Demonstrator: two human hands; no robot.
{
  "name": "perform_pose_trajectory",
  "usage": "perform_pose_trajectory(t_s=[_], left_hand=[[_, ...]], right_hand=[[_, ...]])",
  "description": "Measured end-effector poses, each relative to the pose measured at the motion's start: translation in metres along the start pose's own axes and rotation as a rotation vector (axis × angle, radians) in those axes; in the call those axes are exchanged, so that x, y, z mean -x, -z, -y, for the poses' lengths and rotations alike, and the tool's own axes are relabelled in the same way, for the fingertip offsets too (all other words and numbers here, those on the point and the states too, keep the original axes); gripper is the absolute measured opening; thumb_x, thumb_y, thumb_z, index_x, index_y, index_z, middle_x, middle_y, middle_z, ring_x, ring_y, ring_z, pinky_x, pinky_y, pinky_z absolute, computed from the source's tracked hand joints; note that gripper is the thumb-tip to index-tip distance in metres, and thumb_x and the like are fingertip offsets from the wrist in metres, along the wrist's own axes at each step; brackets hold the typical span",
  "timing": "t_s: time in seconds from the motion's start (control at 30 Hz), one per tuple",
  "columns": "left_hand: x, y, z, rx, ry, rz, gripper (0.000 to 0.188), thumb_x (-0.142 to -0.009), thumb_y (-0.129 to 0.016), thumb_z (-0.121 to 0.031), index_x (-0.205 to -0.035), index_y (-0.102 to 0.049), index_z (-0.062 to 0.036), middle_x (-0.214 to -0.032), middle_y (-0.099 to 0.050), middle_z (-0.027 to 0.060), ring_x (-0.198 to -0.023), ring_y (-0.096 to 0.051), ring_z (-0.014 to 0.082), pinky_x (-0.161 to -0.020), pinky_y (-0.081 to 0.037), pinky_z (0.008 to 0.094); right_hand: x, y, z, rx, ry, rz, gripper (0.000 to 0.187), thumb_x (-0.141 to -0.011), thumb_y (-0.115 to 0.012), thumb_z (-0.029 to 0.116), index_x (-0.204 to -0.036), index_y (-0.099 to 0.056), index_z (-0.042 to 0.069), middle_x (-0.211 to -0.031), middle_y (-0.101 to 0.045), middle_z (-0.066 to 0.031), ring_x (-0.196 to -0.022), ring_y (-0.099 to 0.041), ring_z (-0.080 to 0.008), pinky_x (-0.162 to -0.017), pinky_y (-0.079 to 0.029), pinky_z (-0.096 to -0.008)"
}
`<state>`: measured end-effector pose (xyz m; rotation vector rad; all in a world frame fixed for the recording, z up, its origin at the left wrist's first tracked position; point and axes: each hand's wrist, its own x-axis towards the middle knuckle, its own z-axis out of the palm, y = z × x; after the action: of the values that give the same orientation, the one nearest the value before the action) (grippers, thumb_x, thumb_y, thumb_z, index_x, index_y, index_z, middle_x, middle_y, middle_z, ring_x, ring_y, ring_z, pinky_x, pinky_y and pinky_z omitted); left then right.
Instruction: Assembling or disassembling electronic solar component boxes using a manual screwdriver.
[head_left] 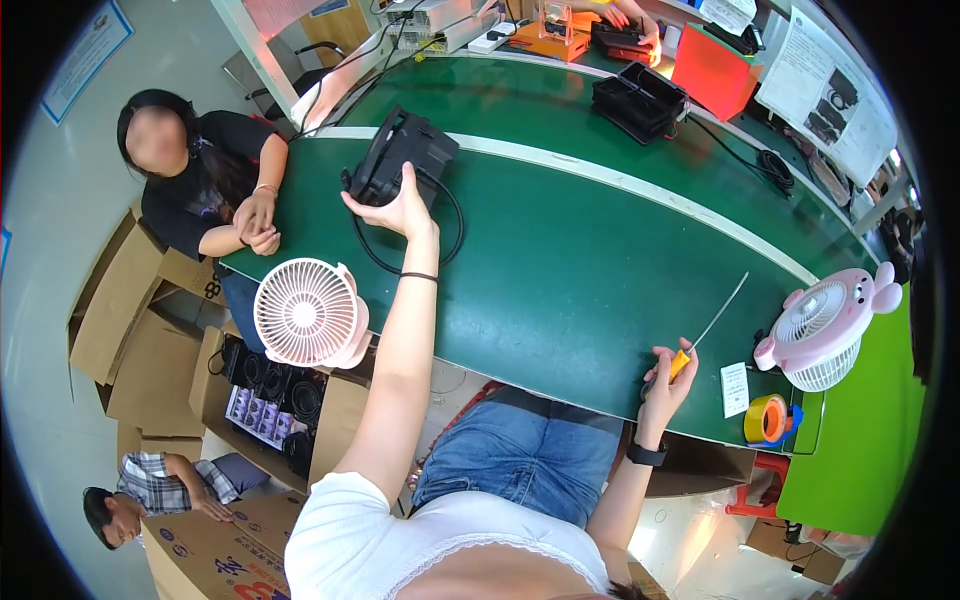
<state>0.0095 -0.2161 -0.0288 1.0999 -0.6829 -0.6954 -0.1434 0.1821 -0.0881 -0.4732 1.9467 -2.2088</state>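
Note:
My left hand (402, 210) is closed on a black boxy device (425, 150), holding it over the far left part of the green table (560, 260). A black cable (461, 225) loops from the device around my wrist. Near the front edge on the right, my right hand (660, 395) grips a screwdriver (681, 362) by its yellow handle; the long thin shaft slants up and away to the right. What lies inside the device cannot be made out.
A pink fan (305, 313) stands at the left front edge, another pink fan (822, 325) at the right. Beside that are a white paper slip (735, 389) and yellow tape (765, 419). An open black case (640, 103) sits farther back. A seated person (215, 165) is at the left end.

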Motion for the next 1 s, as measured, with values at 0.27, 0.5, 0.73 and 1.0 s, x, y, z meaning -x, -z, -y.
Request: perform_pose_trajectory(t_s=[0.27,0.5,0.73,1.0], left_hand=[[-0.005,0.018,0.033,-0.204,-0.220,0.078,0.128,-0.066,-0.092,-0.020,-0.157,-0.002,-0.0125,-0.150,-0.016,0.0296,-0.139,-0.025,0.0445,-0.116,-0.025,0.0531],[0.026,0.029,0.030,-0.175,-0.686,0.089,0.075,-0.077,-0.076,-0.002,-0.139,-0.034,0.0002,-0.139,-0.035,0.0206,-0.129,-0.036,0.0375,-0.110,-0.031,0.0471],[0.099,0.041,-0.002,-0.249,-0.996,1.068,0.044,-0.081,-0.070,-0.009,-0.123,-0.057,-0.0126,-0.130,-0.049,0.0132,-0.124,-0.045,0.0350,-0.105,-0.036,0.0465],[0.103,0.044,0.013,-0.630,-0.943,1.731,0.044,-0.097,-0.056,-0.035,-0.137,-0.053,-0.0178,-0.148,-0.043,0.0122,-0.141,-0.035,0.0328,-0.117,-0.026,0.0491]], right_hand=[[-0.003,-0.007,0.006,0.116,0.029,0.014,0.031,-0.099,-0.054,0.006,-0.129,-0.048,0.004,-0.093,-0.067,-0.0068,-0.061,-0.050,-0.0042,-0.053,-0.042,-0.0182],[-0.001,-0.008,0.008,0.190,0.042,0.000,0.031,-0.098,-0.055,0.008,-0.128,-0.050,0.004,-0.089,-0.067,-0.0057,-0.061,-0.050,-0.0043,-0.052,-0.042,-0.0183],[0.002,-0.013,0.010,0.240,0.033,0.007,0.034,-0.098,-0.057,0.009,-0.130,-0.051,0.004,-0.088,-0.068,-0.0037,-0.069,-0.057,-0.0057,-0.055,-0.046,-0.0194],[-0.003,-0.010,0.009,0.258,0.045,-0.007,0.032,-0.097,-0.059,0.009,-0.128,-0.053,0.006,-0.087,-0.070,-0.0044,-0.070,-0.062,-0.0077,-0.056,-0.051,-0.0216]])
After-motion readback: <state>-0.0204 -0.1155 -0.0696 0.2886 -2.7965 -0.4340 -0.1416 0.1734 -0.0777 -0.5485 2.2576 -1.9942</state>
